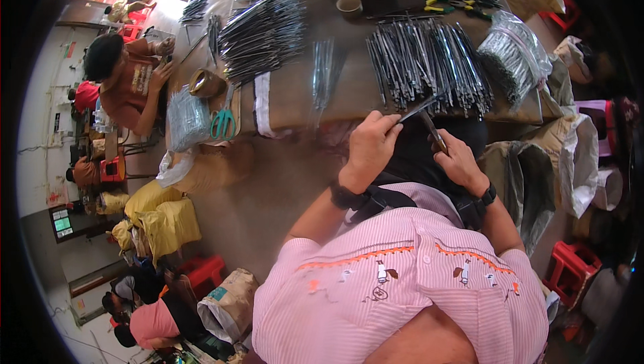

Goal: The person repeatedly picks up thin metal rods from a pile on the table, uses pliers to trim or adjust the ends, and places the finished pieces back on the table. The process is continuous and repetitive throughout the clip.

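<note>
In front of my chest, at the table's near edge, my left hand is closed in a pinch on a thin dark strip. The strip slants up to the right, toward the near ends of a pile. My right hand is closed around a slim dark tool with a brownish handle; its exact kind I cannot make out. The tool's upper end meets or crosses the strip. Just beyond both hands lies a wide row of thin dark strips, side by side, with shiny ends toward me.
On the table lie another heap of strips, clear plastic sleeves, teal-handled scissors, a tape roll and yellow-handled pliers. A bagged bundle sits right. Sacks stand right. A person sits left.
</note>
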Demonstrator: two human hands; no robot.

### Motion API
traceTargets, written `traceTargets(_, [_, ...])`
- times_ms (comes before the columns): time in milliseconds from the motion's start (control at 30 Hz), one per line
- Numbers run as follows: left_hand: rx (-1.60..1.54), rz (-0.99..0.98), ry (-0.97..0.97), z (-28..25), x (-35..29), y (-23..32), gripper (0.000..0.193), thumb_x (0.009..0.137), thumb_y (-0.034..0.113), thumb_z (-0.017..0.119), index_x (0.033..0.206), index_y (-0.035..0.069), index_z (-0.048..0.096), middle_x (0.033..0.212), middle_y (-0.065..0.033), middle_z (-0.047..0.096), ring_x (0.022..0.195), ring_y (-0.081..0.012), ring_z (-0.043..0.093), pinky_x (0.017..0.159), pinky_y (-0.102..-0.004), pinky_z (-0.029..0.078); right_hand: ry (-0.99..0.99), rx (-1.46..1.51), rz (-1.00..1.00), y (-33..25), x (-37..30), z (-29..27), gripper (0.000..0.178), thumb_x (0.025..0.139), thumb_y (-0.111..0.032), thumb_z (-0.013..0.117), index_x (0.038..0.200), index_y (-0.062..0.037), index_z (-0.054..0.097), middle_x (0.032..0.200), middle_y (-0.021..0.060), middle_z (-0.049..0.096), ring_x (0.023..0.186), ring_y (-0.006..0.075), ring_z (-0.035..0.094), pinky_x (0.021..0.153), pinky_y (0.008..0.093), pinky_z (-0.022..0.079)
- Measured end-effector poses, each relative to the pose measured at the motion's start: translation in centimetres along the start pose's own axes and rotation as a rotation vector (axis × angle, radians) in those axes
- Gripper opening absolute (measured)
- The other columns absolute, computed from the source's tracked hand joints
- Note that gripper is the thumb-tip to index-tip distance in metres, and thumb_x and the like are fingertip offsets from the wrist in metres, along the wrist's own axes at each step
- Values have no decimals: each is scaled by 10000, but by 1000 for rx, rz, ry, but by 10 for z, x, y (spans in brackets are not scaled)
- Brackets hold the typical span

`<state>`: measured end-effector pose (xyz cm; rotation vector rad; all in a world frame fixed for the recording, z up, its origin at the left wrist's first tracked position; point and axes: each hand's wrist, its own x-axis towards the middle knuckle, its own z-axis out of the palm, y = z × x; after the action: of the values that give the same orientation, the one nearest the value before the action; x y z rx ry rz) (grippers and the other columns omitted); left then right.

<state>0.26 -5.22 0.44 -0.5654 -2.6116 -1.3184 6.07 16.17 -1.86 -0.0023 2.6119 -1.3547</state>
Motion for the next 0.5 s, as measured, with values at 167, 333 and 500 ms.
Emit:
traceTargets(167, [37,-260,242,-24,22,-65,232,817,167,669,956,-19,689,880,-192,662,834,-335,642,744,-354,496,-1,202,67,7,4,2,257,773,-103,504,1020,-43,542,712,133,571,634,288,566,621,346,450])
traceTargets(333, [282,-339,272,-41,37,-142,260,829,219,645,891,-31,680,859,-235,613,810,-400,589,749,-453,468,64,544,144,11,-6,-5,247,765,-37,465,996,1,542,704,33,551,603,92,509,556,231,422])
traceTargets(500, [407,-422,158,-43,37,-154,295,808,249,660,889,-34,677,876,-242,602,845,-396,576,776,-463,458,106,604,152,13,-11,-9,248,762,-47,470,993,1,545,720,45,554,596,104,516,554,230,428])
